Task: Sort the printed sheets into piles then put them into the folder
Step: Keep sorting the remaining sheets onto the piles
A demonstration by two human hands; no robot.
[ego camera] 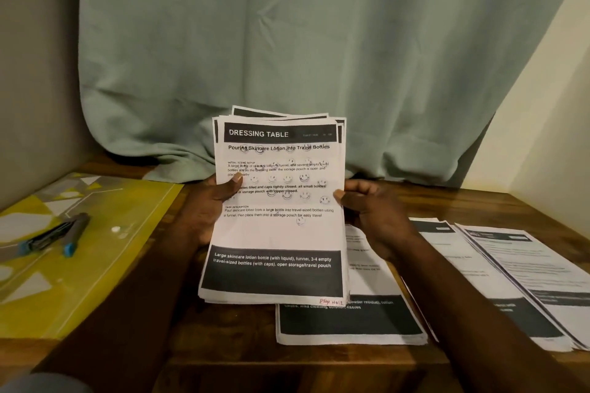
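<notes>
top sheet (277, 233) header: "DRESSING TABLE"
title: "Pouring Skincare Lotion into Travel Bottles"
bottom band: "Large skincare lotion bottle (with liquid), funnel, 3-4 empty travel-sized bottles (with caps), open storage/travel pouch"
red handwriting, bottom corner: looks like "Page No 1"
pile underneath (351, 322): only "powder residue), cotton swabs, mild cleaning solution, tissues" shows

A pale green curtain (319, 41) hangs beyond the left hand (207, 204) and right hand (370, 214), its hem bunched on the dark wooden table (479, 204) beneath them. A grey wall (35, 73) stands left of the left hand, and a warmly lit cream wall (549, 137) right of the right hand.
</notes>
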